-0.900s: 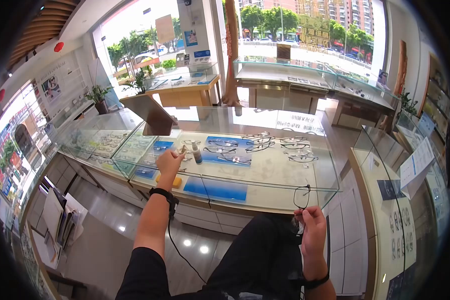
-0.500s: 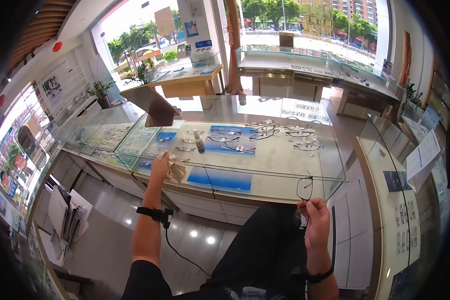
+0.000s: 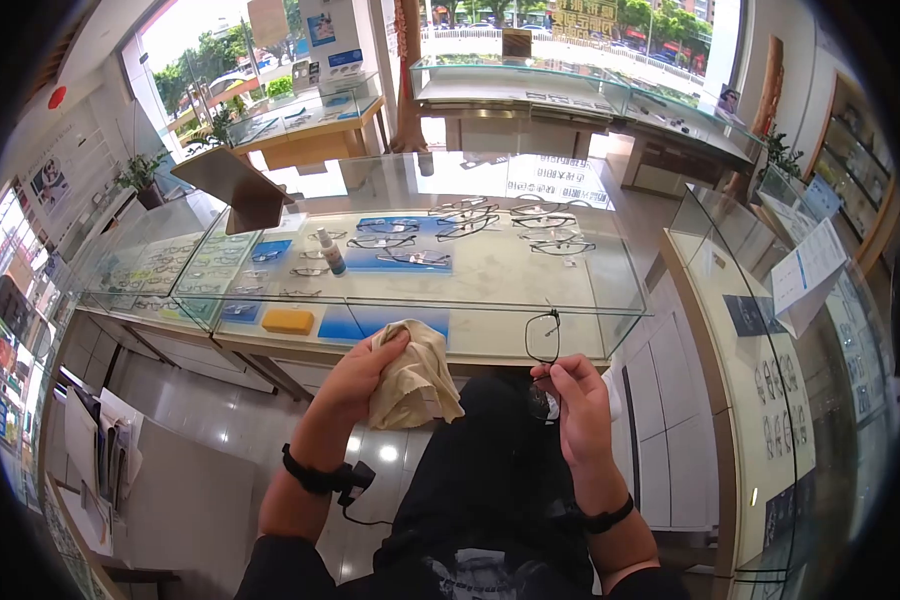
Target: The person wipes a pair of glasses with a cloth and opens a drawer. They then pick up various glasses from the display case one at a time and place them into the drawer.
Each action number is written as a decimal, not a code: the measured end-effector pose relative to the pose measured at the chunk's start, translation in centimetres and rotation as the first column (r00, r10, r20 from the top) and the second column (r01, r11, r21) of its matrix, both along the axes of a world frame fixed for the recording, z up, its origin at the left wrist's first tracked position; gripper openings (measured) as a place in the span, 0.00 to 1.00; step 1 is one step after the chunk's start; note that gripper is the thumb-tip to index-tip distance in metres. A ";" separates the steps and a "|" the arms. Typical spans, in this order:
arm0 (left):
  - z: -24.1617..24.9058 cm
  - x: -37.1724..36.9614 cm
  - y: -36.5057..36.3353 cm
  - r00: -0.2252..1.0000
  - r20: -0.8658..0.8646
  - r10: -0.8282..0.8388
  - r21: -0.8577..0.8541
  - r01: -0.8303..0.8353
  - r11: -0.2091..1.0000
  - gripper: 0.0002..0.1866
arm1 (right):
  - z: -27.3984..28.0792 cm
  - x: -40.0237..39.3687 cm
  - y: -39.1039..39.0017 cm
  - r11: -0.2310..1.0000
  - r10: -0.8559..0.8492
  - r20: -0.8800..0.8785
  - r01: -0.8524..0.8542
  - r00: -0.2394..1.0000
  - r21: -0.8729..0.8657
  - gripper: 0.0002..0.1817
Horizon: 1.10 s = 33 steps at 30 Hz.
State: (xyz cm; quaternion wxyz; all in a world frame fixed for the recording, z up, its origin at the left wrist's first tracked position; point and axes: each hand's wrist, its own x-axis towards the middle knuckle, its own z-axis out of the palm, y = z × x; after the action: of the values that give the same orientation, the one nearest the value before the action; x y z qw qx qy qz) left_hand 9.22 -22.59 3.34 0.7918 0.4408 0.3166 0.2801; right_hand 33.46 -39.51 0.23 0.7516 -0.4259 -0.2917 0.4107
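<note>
The person's left hand [image 3: 355, 375] is closing around a crumpled beige cleaning cloth [image 3: 415, 378], bunching it in the fingers just in front of the glass display counter [image 3: 610, 335]; the right hand [image 3: 575, 400] is pinching a pair of thin black-rimmed spectacles [image 3: 542, 345] low on the frame, so that one lens is standing upright above the fingertips, near the counter's front edge. The cloth and the spectacles are sitting close together but apart; to wipe well, I would judge, the cloth wants spreading over thumb and forefinger rather than staying in a wad; the right hand should be gripping the rim or bridge, not the lens face, and pressing lightly so the slim frame is not bending. A small white spray bottle [image 3: 332, 252] is standing on the counter top among rows of other frames [image 3: 530, 228]; a yellow block [image 3: 288, 320] is lying inside the case.
</note>
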 end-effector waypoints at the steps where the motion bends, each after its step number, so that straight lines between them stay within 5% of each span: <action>1: -0.6 0.3 0.1 0.993 0.069 -0.094 -0.004 0.094 0.996 0.15 | 0.0 0.3 -0.1 1.000 0.006 0.009 -0.006 1.000 0.003 0.02; 5: -1.1 2.2 -0.6 0.940 0.221 -0.261 0.035 0.260 0.965 0.23 | -0.1 1.0 -0.9 1.000 -0.008 0.007 0.008 1.000 -0.017 0.03; 12: -0.5 4.5 -2.3 0.927 0.254 -0.275 0.162 0.240 0.957 0.33 | -0.1 1.2 -1.3 1.000 0.005 -0.015 -0.005 1.000 -0.018 0.03; 17: 0.5 5.0 -3.4 0.989 -0.044 -0.138 0.623 0.135 0.770 0.25 | 0.1 1.2 -1.4 1.000 0.005 -0.015 -0.005 1.000 -0.012 0.04; 24: 0.9 4.4 -3.2 0.984 -0.175 -0.045 0.709 0.157 0.687 0.14 | 0.1 1.3 -1.5 1.000 0.007 -0.005 -0.007 1.000 -0.019 0.04; 26: 0.3 4.7 -2.3 0.995 -0.093 0.040 0.901 0.067 0.428 0.13 | 0.1 1.3 -1.4 1.000 0.004 0.000 -0.004 1.000 -0.017 0.04; 30: -1.9 6.4 -2.0 0.986 0.110 0.128 0.785 -0.165 0.598 0.08 | 0.2 1.2 -1.3 1.000 0.021 -0.010 -0.022 1.000 -0.023 0.04; 32: -1.7 7.2 -2.5 0.964 0.263 0.026 0.344 -0.119 0.932 0.10 | 0.2 1.1 -1.3 0.999 0.030 -0.015 -0.031 0.999 -0.028 0.04; 33: -2.0 7.2 -2.6 0.964 0.264 0.027 0.343 -0.120 0.932 0.10 | 0.3 1.1 -1.3 0.999 0.035 -0.014 -0.036 0.999 -0.020 0.04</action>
State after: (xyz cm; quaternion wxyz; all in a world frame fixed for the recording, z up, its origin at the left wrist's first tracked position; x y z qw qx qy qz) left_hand 16.40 -25.14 1.36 0.7220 0.5248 0.1727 0.4165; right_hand 34.54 -40.83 0.48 0.7417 -0.4256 -0.2899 0.4298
